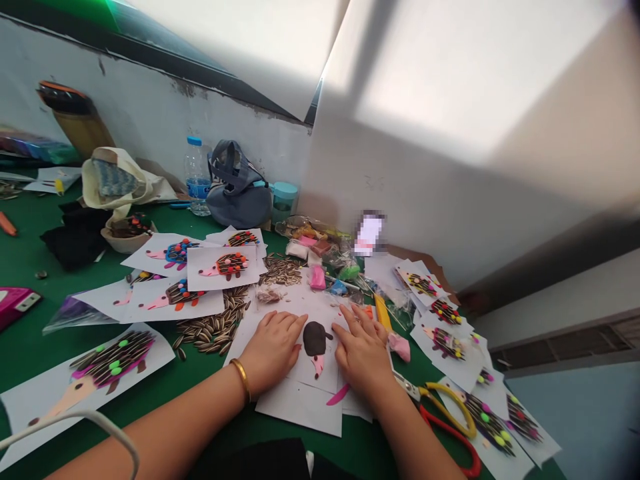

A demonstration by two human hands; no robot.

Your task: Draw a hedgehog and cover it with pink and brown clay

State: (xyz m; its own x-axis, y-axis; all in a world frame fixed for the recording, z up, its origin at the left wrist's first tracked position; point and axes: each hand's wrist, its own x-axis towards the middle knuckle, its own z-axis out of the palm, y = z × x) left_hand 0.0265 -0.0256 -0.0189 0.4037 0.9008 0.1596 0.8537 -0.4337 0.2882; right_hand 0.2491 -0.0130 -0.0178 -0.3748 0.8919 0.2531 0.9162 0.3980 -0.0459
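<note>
A white paper [320, 380] lies in front of me, bearing a flat dark clay shape [315, 339] with a pink clay snout [317, 365] pointing toward me. My left hand [275, 348] rests on the paper left of the dark shape, palm down, fingers spread, a gold bangle at the wrist. My right hand [361, 343] lies to its right, fingers apart, near a small dark piece sticking out of the shape. Neither hand holds anything. A magenta clay strip [338, 395] sits below my right hand.
Sunflower seeds [215, 327] lie left of the paper. Finished hedgehog pictures [175, 298] are on both sides. Red-yellow scissors [450, 413] lie by my right forearm. Behind are bagged clay [317, 277], a phone [369, 233], a bottle [198, 180] and a blue bag [239, 193].
</note>
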